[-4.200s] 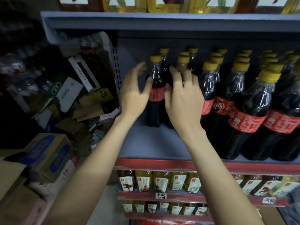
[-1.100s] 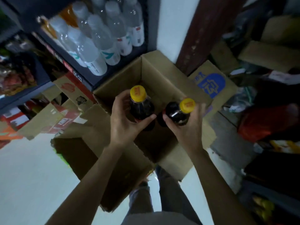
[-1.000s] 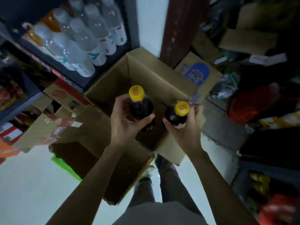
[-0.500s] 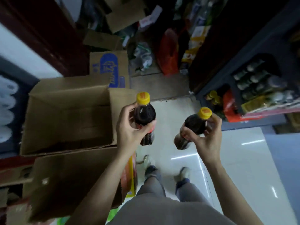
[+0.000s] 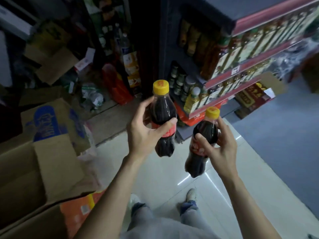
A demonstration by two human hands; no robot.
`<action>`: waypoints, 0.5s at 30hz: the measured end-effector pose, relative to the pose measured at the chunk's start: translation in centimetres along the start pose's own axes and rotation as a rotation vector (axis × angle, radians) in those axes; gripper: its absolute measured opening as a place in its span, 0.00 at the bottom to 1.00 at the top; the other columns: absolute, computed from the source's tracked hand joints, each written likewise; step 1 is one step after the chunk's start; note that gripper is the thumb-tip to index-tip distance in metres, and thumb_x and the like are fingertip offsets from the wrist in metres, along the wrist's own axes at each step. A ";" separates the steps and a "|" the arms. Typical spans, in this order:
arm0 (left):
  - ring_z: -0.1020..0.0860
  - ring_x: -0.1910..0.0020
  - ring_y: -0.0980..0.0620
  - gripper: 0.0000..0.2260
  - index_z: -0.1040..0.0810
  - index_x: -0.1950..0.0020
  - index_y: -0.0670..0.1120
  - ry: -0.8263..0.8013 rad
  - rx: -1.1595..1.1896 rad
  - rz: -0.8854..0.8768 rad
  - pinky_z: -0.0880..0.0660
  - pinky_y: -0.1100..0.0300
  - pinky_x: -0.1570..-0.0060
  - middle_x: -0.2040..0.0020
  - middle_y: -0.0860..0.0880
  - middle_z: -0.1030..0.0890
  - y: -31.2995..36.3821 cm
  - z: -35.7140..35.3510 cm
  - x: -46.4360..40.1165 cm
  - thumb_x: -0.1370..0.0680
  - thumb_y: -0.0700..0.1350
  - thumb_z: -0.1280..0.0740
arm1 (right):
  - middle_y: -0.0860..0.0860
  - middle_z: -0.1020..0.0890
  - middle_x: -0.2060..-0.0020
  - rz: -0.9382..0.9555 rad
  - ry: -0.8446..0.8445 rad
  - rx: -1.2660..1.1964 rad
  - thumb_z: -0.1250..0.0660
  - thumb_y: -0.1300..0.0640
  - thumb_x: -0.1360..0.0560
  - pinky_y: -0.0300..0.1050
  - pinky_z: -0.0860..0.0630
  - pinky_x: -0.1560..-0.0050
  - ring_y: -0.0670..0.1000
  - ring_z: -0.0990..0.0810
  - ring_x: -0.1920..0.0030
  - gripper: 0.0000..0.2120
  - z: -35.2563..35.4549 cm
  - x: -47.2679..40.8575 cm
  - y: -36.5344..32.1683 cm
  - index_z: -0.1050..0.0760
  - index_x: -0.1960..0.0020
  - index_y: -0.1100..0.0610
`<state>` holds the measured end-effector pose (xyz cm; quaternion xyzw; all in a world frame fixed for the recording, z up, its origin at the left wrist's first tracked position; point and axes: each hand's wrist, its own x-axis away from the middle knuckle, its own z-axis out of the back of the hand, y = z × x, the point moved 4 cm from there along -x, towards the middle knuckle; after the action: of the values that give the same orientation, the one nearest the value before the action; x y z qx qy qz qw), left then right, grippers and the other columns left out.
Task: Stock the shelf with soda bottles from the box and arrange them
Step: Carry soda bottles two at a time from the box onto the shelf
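Here, in the head view, the person stands on a pale tiled floor (image 5: pixel 215 195) with a soda bottle in each hand. The left hand (image 5: pixel 145 133) wraps fingers and thumb round the red label of the left soda bottle (image 5: pixel 163 116), held upright, yellow cap up. The right hand (image 5: pixel 219 147) grips the right soda bottle (image 5: pixel 202 144) round its shoulder and label; that bottle tilts slightly, base toward the floor. The two bottles sit near each other, not touching. The open cardboard box (image 5: pixel 51 161) lies at lower left, well apart from both hands. The shelf (image 5: pixel 241 66), with red edging and rows of bottles, rises at upper right.
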<state>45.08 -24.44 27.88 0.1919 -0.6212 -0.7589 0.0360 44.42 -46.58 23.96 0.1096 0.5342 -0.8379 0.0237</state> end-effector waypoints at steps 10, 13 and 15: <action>0.22 0.41 0.52 0.27 0.28 0.37 0.44 0.068 0.071 -0.413 0.26 0.52 0.39 0.43 0.50 0.21 16.8 -17.0 -9.5 0.32 0.52 0.24 | 0.45 0.21 0.49 0.177 0.148 -0.148 0.28 0.42 0.32 0.38 0.25 0.49 0.42 0.21 0.51 0.25 21.3 -16.4 -3.3 0.29 0.39 0.50; 0.22 0.40 0.51 0.26 0.28 0.38 0.44 0.110 0.064 -0.502 0.27 0.50 0.38 0.43 0.48 0.21 20.4 -20.0 -13.4 0.31 0.52 0.25 | 0.46 0.20 0.51 0.253 0.211 -0.226 0.28 0.47 0.29 0.41 0.24 0.47 0.43 0.21 0.51 0.21 24.7 -22.2 -4.9 0.29 0.42 0.53; 0.23 0.40 0.51 0.26 0.27 0.37 0.42 0.144 0.066 -0.543 0.27 0.50 0.38 0.42 0.48 0.21 22.0 -22.0 -16.2 0.30 0.52 0.25 | 0.46 0.21 0.53 0.320 0.251 -0.278 0.28 0.49 0.28 0.44 0.23 0.48 0.44 0.21 0.52 0.20 26.2 -25.8 -5.9 0.29 0.41 0.55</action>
<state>63.36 -45.13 49.50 0.4058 -0.5674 -0.7044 -0.1310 64.47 -69.62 45.16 0.2915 0.6191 -0.7217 0.1043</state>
